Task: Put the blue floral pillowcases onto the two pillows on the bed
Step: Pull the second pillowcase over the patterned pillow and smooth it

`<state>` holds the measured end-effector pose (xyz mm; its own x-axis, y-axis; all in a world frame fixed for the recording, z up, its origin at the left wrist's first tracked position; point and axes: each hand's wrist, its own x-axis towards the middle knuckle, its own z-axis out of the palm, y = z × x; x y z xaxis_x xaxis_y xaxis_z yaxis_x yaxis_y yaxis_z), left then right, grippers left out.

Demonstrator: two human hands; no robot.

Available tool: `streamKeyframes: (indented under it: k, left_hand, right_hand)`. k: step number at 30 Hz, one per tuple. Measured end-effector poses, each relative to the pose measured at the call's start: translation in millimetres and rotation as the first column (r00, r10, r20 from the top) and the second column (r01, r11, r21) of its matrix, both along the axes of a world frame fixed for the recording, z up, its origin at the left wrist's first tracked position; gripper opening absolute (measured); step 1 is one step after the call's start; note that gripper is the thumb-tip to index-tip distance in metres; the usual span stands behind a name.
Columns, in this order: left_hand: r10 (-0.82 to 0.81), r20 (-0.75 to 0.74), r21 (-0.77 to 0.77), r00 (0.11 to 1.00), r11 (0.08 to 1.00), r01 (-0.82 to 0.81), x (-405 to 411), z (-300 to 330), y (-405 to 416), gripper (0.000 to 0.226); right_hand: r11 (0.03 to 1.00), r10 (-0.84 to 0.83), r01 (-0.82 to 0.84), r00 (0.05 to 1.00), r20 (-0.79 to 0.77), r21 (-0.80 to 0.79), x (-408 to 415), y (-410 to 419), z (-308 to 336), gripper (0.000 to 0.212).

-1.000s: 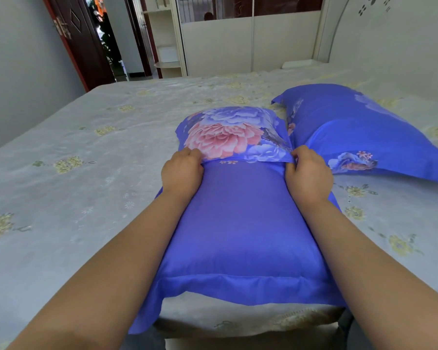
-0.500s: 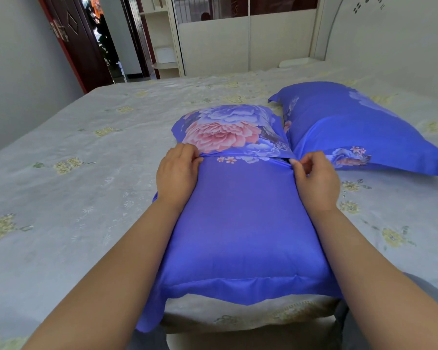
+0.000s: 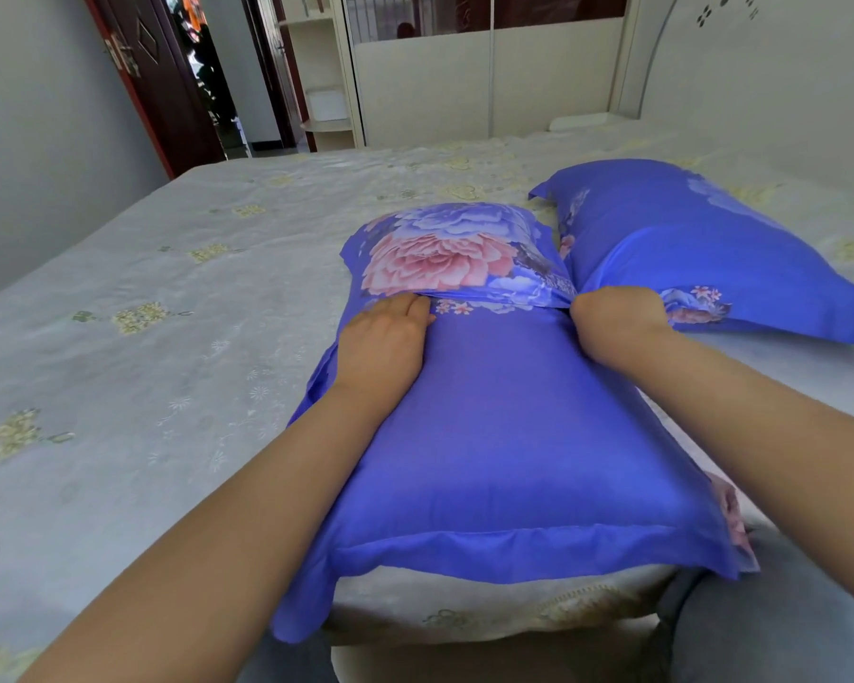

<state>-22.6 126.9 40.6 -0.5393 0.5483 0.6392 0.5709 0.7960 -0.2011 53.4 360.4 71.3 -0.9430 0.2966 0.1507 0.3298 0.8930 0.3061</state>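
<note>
Fingers (image 3: 417, 308) seemingly tucked under floral flap (image 3: 457, 256), pale bedsheet (image 3: 168, 308), dark door (image 3: 154, 66)

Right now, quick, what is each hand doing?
Left hand: open, fingers flat, tips under the floral flap of the near pillow.
Right hand: fingers hidden under the flap; cannot tell.

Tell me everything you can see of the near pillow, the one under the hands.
The near pillow lies lengthwise on the bed, its near end at the bed's edge. Its case is smooth, shiny blue fabric with a flat border. At the far end, a flap printed with a pink flower overlaps the plain part. The left hand rests flat, fingertips under the flap; the right hand is at the flap's right edge, its fingers hidden.
</note>
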Motion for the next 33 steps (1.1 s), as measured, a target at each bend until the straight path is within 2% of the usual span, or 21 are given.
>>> streamKeyframes:
  k: [2, 4, 5, 7, 9, 11, 13, 16, 18, 21, 23, 26, 29, 33]
  left_hand:
    - [0.073, -0.003, -0.005, 0.997, 0.997, -0.073, 1, 1, -3, 0.032]
    - [0.065, 0.136, -0.008, 0.989, 0.998, -0.064, -1, 2, -4, 0.044]
    - [0.04, 0.209, -0.032, 0.977, 0.999, -0.034, -2, 2, -5, 0.048]
    - [-0.016, 0.253, -0.073, 0.967, 0.997, 0.035, -7, 3, -5, 0.05]
    - [-0.016, 0.265, -0.093, 0.964, 0.995, 0.042, -11, 4, -4, 0.049]
    - [0.028, 0.291, -0.09, 0.956, 0.996, -0.002, -14, 6, -2, 0.047]
    - [0.075, 0.294, -0.1, 0.953, 0.994, -0.047, -18, 7, 0, 0.046]
    - [0.099, 0.272, -0.114, 0.957, 0.991, -0.07, -19, 11, 8, 0.042]
    - [0.101, 0.255, -0.1, 0.962, 0.992, -0.078, -19, 14, 10, 0.039]
    - [0.206, 0.231, -0.136, 0.951, 0.975, -0.178, -24, 25, 5, 0.046]
    - [0.301, 0.264, -0.244, 0.916, 0.94, -0.239, -30, 37, 0, 0.041]
    - [0.441, 0.265, -0.457, 0.857, 0.84, -0.291, -42, 58, -11, 0.028]
    - [0.437, 0.373, -0.516, 0.818, 0.831, -0.209, -50, 63, -29, 0.023]
    - [0.4, 0.467, -0.5, 0.789, 0.855, -0.138, -57, 54, -53, 0.015]
  right_hand:
    - [0.994, 0.109, -0.107, 0.982, -0.152, 0.016, -8, 3, 4, 0.02]
    - [0.942, 0.327, -0.329, 0.87, -0.368, 0.061, -14, 6, -1, 0.006]
    - [0.905, 0.417, -0.413, 0.805, -0.422, 0.105, -15, 8, -5, 0.007]
    - [0.861, 0.492, -0.496, 0.76, -0.426, 0.11, -17, 8, -11, 0.017]
    - [0.873, 0.44, -0.487, 0.762, -0.475, 0.027, -19, 7, -13, 0.019]
    - [0.927, 0.306, -0.371, 0.835, -0.458, -0.058, -21, 10, -12, 0.016]
    - [0.919, 0.344, -0.393, 0.835, -0.43, -0.029, -26, 10, -8, 0.014]
    - [0.886, 0.456, -0.461, 0.852, -0.256, 0.042, -35, 6, -5, 0.013]
    - [0.892, 0.446, -0.451, 0.872, -0.202, 0.026, -39, 9, -3, 0.019]
    - [0.97, 0.233, -0.242, 0.938, -0.256, -0.003, -44, 22, 0, 0.033]
    - [0.993, 0.034, -0.063, 0.961, -0.275, -0.099, -45, 30, 0, 0.041]
    - [0.964, -0.1, 0.031, 0.962, -0.253, -0.264, -46, 30, -4, 0.056]
    - [0.952, -0.093, 0.019, 0.969, -0.23, -0.306, -47, 25, -8, 0.061]
    - [0.986, 0.026, -0.082, 0.939, -0.344, -0.148, -43, 18, -7, 0.047]
